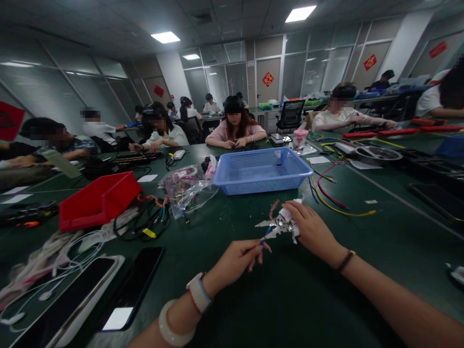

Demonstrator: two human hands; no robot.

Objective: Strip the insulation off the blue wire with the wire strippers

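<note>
Near the middle of the dark green table, my left hand (241, 261) pinches a short blue wire (267, 232) between thumb and fingers. My right hand (308, 224) is wrapped round the handles of a metal wire stripper (281, 225), which look covered in white material. The tool's jaws point left and stand apart, with the blue wire at the lower jaw. Whether the jaw touches the wire is hard to tell. A small reddish-brown bundle (273, 209) lies just behind the jaws.
A blue basket (263, 186) stands beyond my hands. To its left are a clear bag of wires (188, 191) and a red bin (97, 200). Two phones lie front left. Yellow and red cables (329, 195) curve at right. Several people sit around the tables.
</note>
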